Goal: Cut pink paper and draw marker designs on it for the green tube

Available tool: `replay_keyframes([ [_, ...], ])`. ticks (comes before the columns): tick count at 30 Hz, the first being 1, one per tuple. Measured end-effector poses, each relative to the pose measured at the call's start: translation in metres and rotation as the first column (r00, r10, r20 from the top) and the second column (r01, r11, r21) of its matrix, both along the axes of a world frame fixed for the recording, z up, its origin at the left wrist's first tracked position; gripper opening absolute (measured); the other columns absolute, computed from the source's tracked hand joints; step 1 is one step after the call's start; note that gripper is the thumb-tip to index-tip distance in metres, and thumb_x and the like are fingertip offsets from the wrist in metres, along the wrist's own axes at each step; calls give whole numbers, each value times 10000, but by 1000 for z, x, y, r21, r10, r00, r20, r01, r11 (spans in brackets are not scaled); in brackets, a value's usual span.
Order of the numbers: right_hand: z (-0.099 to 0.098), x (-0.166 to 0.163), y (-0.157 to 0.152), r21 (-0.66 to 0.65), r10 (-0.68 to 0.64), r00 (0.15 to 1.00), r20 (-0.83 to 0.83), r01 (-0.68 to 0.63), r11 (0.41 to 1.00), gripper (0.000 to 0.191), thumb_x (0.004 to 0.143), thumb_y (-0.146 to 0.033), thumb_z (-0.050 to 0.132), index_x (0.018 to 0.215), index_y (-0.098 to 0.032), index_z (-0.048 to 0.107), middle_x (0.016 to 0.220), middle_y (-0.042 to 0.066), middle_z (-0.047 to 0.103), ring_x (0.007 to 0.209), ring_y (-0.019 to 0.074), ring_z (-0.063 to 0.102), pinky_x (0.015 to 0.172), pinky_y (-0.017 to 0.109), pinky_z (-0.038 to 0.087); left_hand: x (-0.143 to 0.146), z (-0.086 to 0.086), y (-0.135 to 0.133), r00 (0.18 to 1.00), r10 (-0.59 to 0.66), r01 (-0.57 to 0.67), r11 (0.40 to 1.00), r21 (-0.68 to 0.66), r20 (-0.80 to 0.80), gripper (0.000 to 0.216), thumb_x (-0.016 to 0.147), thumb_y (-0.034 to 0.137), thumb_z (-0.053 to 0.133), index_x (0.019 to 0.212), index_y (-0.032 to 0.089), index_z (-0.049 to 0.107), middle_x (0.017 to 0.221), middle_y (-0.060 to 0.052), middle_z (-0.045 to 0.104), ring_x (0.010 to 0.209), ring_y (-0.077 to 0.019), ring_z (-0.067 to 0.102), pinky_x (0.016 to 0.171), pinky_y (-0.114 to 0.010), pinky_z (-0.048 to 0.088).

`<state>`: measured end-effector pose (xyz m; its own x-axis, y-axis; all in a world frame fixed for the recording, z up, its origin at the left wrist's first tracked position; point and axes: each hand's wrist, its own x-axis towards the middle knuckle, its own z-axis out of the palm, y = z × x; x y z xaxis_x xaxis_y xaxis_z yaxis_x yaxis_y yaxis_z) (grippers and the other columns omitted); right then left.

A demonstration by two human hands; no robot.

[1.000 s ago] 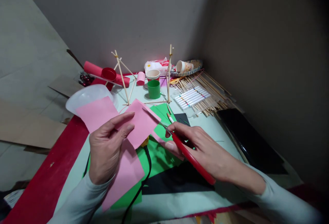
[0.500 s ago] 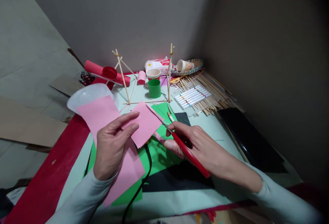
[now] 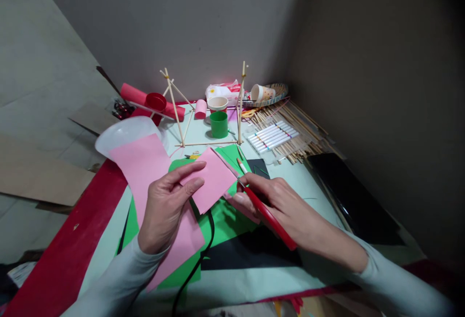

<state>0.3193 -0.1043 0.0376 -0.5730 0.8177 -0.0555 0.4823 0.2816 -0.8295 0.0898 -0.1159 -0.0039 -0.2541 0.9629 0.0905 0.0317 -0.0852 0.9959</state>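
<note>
My left hand [image 3: 165,208] pinches a small pink paper piece [image 3: 214,179] between thumb and fingers, holding it above the green paper [image 3: 225,220]. My right hand [image 3: 279,203] grips red-handled scissors [image 3: 269,217], whose blades meet the right edge of the pink piece. A larger pink sheet [image 3: 145,162] lies under my left hand, reaching back to a translucent plastic tub [image 3: 121,133].
A wooden stick frame [image 3: 203,108] stands behind, with a green cup [image 3: 219,124], paper cups, a row of markers [image 3: 272,136] and a pile of sticks [image 3: 301,133]. A black cable [image 3: 198,263] runs toward me. Red paper [image 3: 65,254] lies left, black sheet [image 3: 348,196] right.
My left hand has moved the small pink piece to the right, deeper into the scissor blades. My right hand with the scissors has stayed nearly in place.
</note>
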Motion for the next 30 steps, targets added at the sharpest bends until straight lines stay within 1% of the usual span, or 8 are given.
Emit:
replay_keyframes([
  [6,4,-1,1,-60,-25,1000,-11,24,998,371,1023,-565,524,865,-241,436,726,-46,529,664,151,437,637,276,311,2,0,-2,996,-93,93,996,-4,14,261,803,322,873,1061,324,836,1083,4,808,1040,-189,695,918,-263,494],
  [10,1,1,1,55,-39,998,59,36,998,352,1057,-529,463,860,-238,448,749,-34,527,685,159,459,660,281,336,3,0,-2,993,-118,118,993,-9,-1,249,803,335,873,1049,342,837,1073,19,813,1049,-191,694,921,-263,499],
  [15,-11,3,1,210,87,994,59,-98,973,319,1106,-390,381,826,-241,416,686,-53,428,555,131,330,589,291,264,4,-2,-1,991,-133,133,991,-28,14,251,796,346,876,1045,342,838,1062,23,811,1052,-192,683,933,-267,491],
  [17,-13,3,3,225,99,993,62,-111,968,327,1106,-385,379,813,-242,408,659,-59,405,533,126,315,576,296,247,4,-2,0,991,-133,134,990,-40,24,250,790,353,879,1037,340,840,1045,24,811,1024,-182,682,914,-257,493],
  [21,-13,4,10,173,-21,999,43,13,985,381,1066,-492,442,782,-241,411,626,-69,373,525,120,295,564,296,232,5,1,1,990,-128,130,991,-31,54,252,775,332,890,1022,319,845,1029,15,807,984,-158,679,876,-219,501],
  [26,-10,10,19,127,-169,985,-30,172,977,408,976,-619,536,851,-232,502,657,-58,470,600,135,386,604,279,297,5,8,1,965,-70,63,997,34,252,294,703,265,927,981,314,847,1079,16,793,990,-134,677,815,-159,522],
  [28,-5,11,19,80,-184,983,-25,185,979,411,933,-640,581,911,-238,505,660,-64,472,604,144,393,599,281,308,3,12,2,958,-29,13,998,61,285,345,678,234,936,1001,314,845,1111,18,783,984,-118,670,796,-128,520],
  [30,2,10,16,32,-134,991,-7,134,990,423,905,-640,596,979,-239,485,693,-59,490,619,157,416,608,288,337,0,16,2,952,2,-26,997,74,308,396,668,220,939,1038,316,838,1106,23,775,913,-95,667,766,-110,524],
])
